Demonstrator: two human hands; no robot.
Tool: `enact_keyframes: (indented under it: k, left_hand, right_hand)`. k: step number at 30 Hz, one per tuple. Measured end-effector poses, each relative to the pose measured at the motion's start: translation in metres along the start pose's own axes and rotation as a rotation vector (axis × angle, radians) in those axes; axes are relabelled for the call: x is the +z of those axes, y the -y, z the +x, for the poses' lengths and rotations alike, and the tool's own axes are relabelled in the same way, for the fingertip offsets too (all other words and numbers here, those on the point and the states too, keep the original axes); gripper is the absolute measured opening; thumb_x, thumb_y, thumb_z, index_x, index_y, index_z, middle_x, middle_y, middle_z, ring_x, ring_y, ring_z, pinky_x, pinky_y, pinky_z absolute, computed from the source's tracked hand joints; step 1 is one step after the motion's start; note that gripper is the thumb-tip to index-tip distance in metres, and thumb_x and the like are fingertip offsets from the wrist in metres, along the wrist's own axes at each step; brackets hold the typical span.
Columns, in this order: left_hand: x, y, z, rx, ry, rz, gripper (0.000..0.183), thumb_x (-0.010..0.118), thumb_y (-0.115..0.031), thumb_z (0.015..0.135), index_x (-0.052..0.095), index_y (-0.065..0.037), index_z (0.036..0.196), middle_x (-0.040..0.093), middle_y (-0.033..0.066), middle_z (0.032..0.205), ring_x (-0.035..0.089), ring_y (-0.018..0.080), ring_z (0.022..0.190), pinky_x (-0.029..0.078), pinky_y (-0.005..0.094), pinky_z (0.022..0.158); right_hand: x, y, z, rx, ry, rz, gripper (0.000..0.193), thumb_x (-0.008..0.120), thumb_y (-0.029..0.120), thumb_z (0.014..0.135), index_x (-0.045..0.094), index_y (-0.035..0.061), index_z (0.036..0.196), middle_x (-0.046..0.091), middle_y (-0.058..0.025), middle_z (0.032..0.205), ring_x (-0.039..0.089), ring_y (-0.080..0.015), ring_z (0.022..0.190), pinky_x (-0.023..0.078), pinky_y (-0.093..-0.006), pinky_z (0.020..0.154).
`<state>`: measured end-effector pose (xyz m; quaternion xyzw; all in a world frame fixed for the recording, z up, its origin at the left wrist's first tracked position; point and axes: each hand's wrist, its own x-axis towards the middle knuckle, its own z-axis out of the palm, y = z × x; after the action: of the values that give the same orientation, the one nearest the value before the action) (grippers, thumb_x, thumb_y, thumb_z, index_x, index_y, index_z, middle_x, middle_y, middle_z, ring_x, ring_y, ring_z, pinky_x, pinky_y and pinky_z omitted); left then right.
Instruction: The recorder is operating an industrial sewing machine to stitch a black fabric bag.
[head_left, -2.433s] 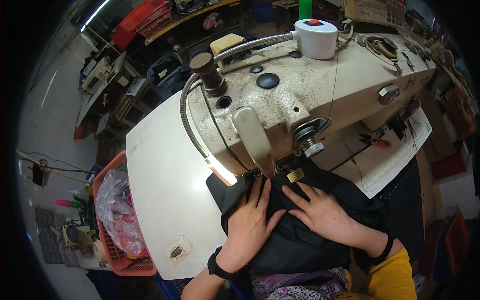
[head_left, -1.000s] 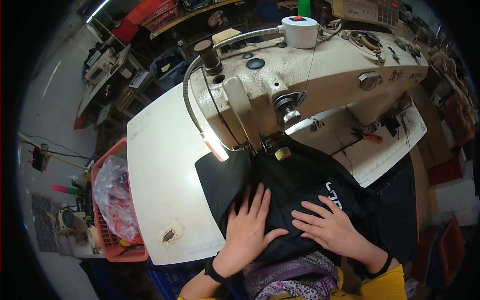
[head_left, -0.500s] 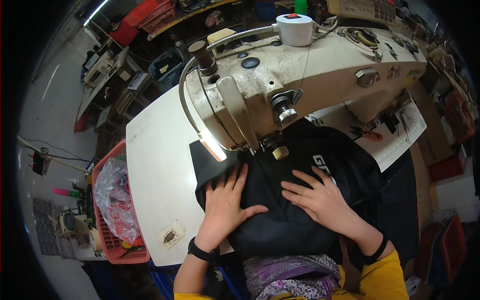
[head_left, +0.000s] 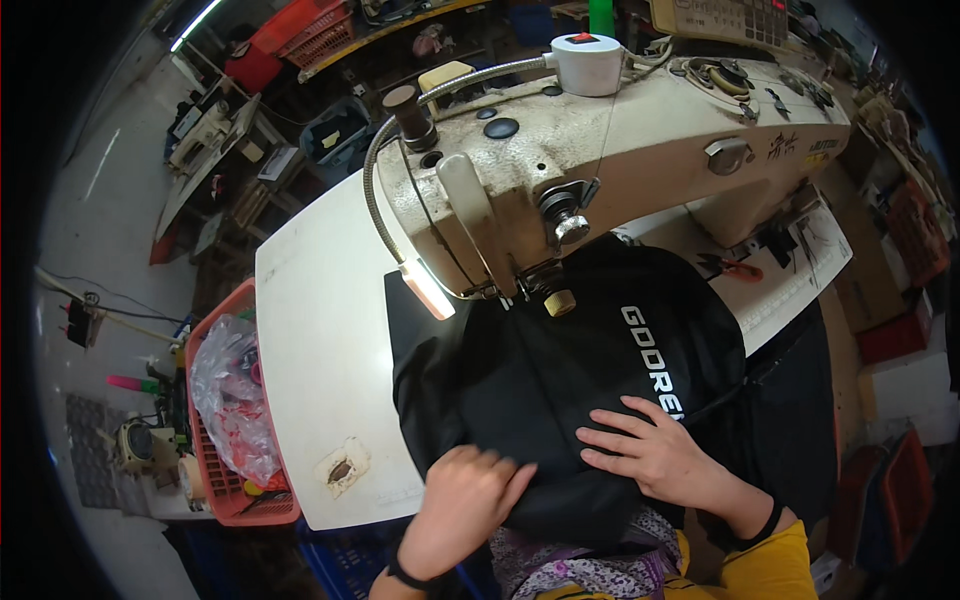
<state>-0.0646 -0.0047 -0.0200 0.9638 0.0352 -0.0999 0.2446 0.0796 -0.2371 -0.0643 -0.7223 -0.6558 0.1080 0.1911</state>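
A large piece of black fabric [head_left: 520,380] with white printed lettering lies across the white table of a sewing machine [head_left: 630,130], passing beneath the machine's head. At its near left edge my left hand [head_left: 465,505] has its fingers curled in against the cloth, slightly blurred, with the thumb pointing right. My right hand [head_left: 655,455] rests flat on the fabric below the lettering, fingers spread. The needle area is partly hidden behind the machine head. A lit lamp [head_left: 428,290] on a flexible neck shines just left of it.
Orange-handled snips [head_left: 738,270] lie on the table to the right, behind the fabric. Left of the table [head_left: 325,330] stands a pink basket [head_left: 268,510] holding a clear plastic bag [head_left: 232,400]. Another sewing machine [head_left: 198,140] stands at the far left.
My left hand has drawn back toward me and its spread fingers have curled. My right hand has slid slightly nearer, and the fabric has shifted, showing more of the lettering.
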Motion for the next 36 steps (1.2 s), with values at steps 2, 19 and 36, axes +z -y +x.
enact_keyframes:
  k: [2,19,36]
  left_hand:
    - [0.010,-0.018,0.021,0.014,-0.383,-0.111,0.038,0.074,-0.015,0.088,0.065,-0.003,0.122,0.065,0.0171,0.119,0.066,0.0335,0.098,0.050,0.0437,0.100]
    - [0.022,0.042,0.059,-0.005,-0.240,0.346,0.107,0.071,-0.063,0.078,0.031,-0.001,0.155,0.032,0.0173,0.161,0.028,0.0344,0.150,0.023,0.0630,0.116]
    - [0.015,-0.020,0.022,0.064,-0.312,-0.073,0.046,0.071,-0.029,0.091,0.059,-0.006,0.129,0.059,0.0164,0.127,0.057,0.0360,0.118,0.040,0.0520,0.108]
  right_hand:
    - [0.002,0.003,0.001,0.000,0.001,-0.009,0.056,0.068,0.001,0.071,0.067,0.0095,0.126,0.056,-0.0053,0.145,0.044,-0.0256,0.142,0.032,-0.0514,0.117]
    - [0.001,-0.031,0.038,0.101,-0.243,-0.144,0.040,0.065,0.000,0.074,0.077,0.0147,0.109,0.065,0.0016,0.135,0.052,-0.0250,0.135,0.038,-0.0515,0.114]
    - [0.002,0.000,0.001,0.027,-0.105,0.021,0.047,0.065,-0.001,0.075,0.069,0.0072,0.122,0.061,-0.0049,0.139,0.051,-0.0251,0.136,0.037,-0.0475,0.114]
